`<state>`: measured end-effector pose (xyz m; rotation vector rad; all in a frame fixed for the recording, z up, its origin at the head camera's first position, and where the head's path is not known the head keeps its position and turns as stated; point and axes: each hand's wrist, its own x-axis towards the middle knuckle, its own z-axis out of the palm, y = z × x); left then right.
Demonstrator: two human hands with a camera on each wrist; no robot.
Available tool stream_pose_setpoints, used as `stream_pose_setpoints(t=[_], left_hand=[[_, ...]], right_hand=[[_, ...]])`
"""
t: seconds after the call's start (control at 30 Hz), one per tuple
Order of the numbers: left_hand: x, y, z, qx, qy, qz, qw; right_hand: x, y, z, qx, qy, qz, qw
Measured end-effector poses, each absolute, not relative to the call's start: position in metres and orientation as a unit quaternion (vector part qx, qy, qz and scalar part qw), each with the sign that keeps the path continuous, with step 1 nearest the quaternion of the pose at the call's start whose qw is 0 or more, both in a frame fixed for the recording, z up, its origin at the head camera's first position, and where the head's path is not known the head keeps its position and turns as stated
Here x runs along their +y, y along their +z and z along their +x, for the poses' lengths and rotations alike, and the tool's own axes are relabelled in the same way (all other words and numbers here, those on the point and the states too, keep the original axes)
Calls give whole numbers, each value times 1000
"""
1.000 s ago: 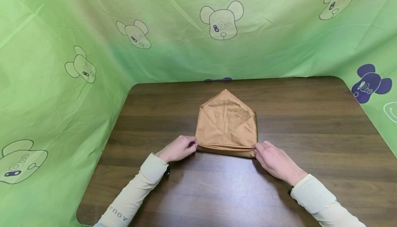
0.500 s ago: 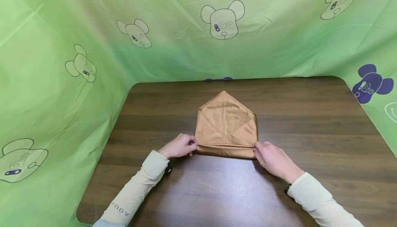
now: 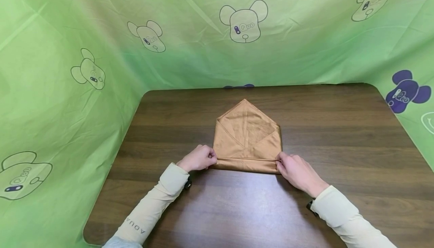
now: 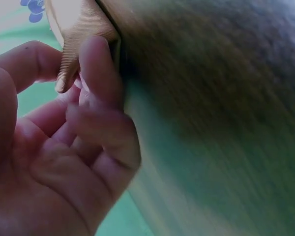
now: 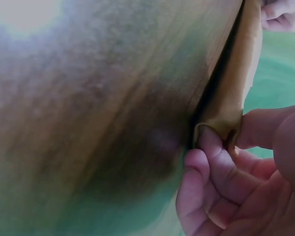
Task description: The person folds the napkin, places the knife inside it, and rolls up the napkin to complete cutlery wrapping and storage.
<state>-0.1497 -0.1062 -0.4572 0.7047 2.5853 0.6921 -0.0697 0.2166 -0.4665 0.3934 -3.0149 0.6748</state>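
Note:
A folded, shiny copper-brown cloth (image 3: 247,138) lies on the table in the head view, its pointed top facing away and a narrow folded band along its near edge. My left hand (image 3: 199,157) pinches the left end of that band. At the right end, my right hand (image 3: 300,170) pinches it too. In the left wrist view, the cloth corner (image 4: 83,39) sits between thumb and fingers of the left hand (image 4: 59,147). The right wrist view shows fingertips of the right hand (image 5: 246,182) tucked in the open end of the fold (image 5: 231,98).
The dark wood-grain table (image 3: 339,135) extends on all sides of the cloth. A green fabric backdrop (image 3: 190,63) with bear-head prints hangs along its back and sides. Light glares on the tabletop in front of the cloth.
The near band has become flatter and smoother between the hands. The cloth's pointed top has shifted very slightly left and nearer. Both hands keep their pinch and have barely moved.

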Motion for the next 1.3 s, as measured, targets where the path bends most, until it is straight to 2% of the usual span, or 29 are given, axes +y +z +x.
stream_pose_setpoints(t=[0.2, 0.4, 0.7, 0.97, 1.1, 1.3], left_hand=[[-103, -455, -149, 931, 193, 272, 148], [-98, -457, -142, 951, 125, 264, 98], [-93, -460, -133, 957, 70, 282, 0], [-91, -462, -132, 956, 67, 283, -19], [-92, -465, -132, 952, 72, 294, -48], [-91, -471, -132, 920, 76, 376, -79]], right_hand=[[215, -463, -70, -970, 216, 111, -5], [213, -461, -72, -973, 198, 118, 5], [210, -462, -72, -974, 165, 143, 53], [209, -463, -72, -974, 151, 148, 76], [208, -465, -71, -974, 148, 144, 96], [205, -472, -72, -961, 147, 181, 149]])
